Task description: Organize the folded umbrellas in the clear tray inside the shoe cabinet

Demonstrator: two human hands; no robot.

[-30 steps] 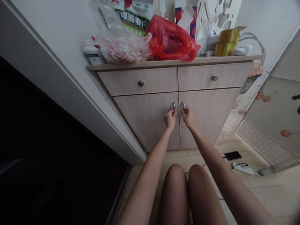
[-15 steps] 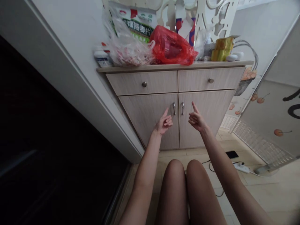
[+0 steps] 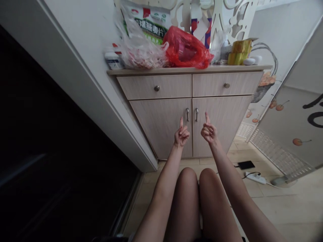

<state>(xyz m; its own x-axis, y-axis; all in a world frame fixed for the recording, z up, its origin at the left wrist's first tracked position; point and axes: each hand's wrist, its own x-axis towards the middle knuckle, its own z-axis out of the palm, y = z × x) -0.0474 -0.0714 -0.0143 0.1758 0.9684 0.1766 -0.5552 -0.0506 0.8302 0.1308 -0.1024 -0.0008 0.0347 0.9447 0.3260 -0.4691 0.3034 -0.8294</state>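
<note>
My left hand [image 3: 182,134] is raised before the cabinet's left door [image 3: 156,121], index finger pointing up and the other fingers curled in. It holds nothing. Just above and right of it is the left door handle [image 3: 187,114]. My right hand [image 3: 209,131] makes the same pointing shape in front of the right door [image 3: 227,114], also without anything in it. The right door handle [image 3: 197,115] lies a little up and left of that hand. Neither hand appears to touch a handle; both doors are closed.
Atop the cabinet [image 3: 186,70] lie a red plastic bag [image 3: 186,47], a clear bag [image 3: 143,53], an oatmeal bag [image 3: 153,25] and yellow tape rolls [image 3: 238,52]. A phone [image 3: 246,165] and a power strip [image 3: 255,178] lie on the floor at right.
My left hand has moved right and my right hand slightly left and down, bringing them closer together. Both index fingers now point more upright. The view has shifted slightly.
</note>
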